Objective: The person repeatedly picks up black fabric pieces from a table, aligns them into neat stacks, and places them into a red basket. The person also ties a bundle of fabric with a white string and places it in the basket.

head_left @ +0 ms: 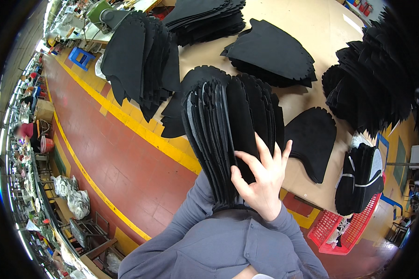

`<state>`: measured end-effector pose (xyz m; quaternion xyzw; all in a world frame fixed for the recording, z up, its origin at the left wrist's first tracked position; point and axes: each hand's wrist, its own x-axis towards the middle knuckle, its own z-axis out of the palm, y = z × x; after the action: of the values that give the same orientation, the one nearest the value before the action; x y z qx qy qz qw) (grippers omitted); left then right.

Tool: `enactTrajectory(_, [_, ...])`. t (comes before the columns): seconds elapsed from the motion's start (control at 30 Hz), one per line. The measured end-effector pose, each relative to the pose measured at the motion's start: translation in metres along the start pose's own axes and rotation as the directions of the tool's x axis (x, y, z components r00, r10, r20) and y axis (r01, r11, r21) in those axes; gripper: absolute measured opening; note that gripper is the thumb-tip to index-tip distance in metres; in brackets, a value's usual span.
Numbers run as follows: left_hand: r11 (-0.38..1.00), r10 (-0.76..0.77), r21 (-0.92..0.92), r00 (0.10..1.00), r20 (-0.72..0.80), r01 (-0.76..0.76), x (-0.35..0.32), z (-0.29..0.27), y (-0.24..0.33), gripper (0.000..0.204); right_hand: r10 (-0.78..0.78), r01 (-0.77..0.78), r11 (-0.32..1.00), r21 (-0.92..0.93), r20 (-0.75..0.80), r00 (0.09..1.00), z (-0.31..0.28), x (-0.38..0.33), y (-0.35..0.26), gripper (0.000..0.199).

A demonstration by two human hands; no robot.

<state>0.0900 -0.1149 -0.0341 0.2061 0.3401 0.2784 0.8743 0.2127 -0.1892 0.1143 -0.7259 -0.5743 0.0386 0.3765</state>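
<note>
A thick stack of black cut fabric pieces [209,135] stands on edge in front of my chest, fanned at its notched top. My right hand [260,179] is at the stack's right side. Its thumb and index finger pinch the edge of one black piece [241,121], while the other fingers spread out across the pieces. My left forearm [198,197] runs up behind the stack, which hides the left hand. A single curved black piece [314,137] lies flat on the table to the right of my right hand.
More black piles lie on the tan table [284,14]: one left [137,60], one at the back [205,18], one centre right [272,53], and a tall one right [372,79]. Beside the table, a tied black bundle [361,179] rests on a red basket [323,230].
</note>
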Motion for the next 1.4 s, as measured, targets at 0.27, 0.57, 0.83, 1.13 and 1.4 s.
enactTrajectory(0.27, [1.0, -0.006, -0.007, 1.0, -0.009, 0.006, 0.018, 0.009, 0.006, 0.04, 0.003, -0.003, 1.0, -0.007, 0.0, 1.0, 0.001, -0.001, 0.002, 0.034])
enactTrajectory(0.57, [1.0, -0.016, -0.01, 1.0, -0.017, 0.016, -0.018, -0.003, 0.0, 0.04, 0.01, -0.01, 1.0, 0.013, 0.012, 1.0, -0.001, -0.002, 0.002, 0.032])
enactTrajectory(0.83, [0.999, -0.028, -0.02, 0.999, -0.03, 0.027, 0.021, 0.012, 0.007, 0.04, 0.002, -0.002, 1.0, 0.021, -0.005, 1.0, 0.0, 0.0, -0.003, 0.032])
enactTrajectory(1.13, [0.999, -0.036, -0.026, 0.999, -0.04, 0.035, 0.016, 0.012, 0.007, 0.04, -0.014, 0.014, 1.0, 0.025, -0.008, 1.0, -0.002, 0.0, -0.004, 0.039])
enactTrajectory(1.4, [0.998, -0.046, -0.033, 0.998, -0.049, 0.045, 0.023, 0.016, 0.009, 0.04, -0.012, 0.012, 1.0, 0.024, -0.031, 0.999, 0.0, -0.001, -0.002, 0.033])
